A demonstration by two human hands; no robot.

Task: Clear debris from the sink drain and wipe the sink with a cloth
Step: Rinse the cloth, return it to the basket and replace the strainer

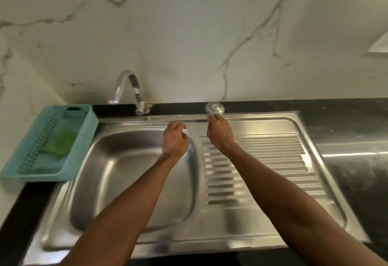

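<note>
Forearms: both reach across the sink (134, 181).
Left hand (175, 139): fingers curled at the basin's far rim, grip unclear.
Right hand (219, 132): fingers pinched beneath the strainer (214, 108) on the back ledge.
Cloth (58, 143): green, in basket (84, 139), left bench.
Tip: set strainer flat, then fetch cloth.

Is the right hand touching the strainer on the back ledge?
Cannot tell. In the head view the right hand's fingers meet the strainer's lower edge, but blur hides any gap.

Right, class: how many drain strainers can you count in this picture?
1. The drain strainer sits on the black ledge behind the sink, just beyond the right hand. The left hand may hide the drain itself.
</note>
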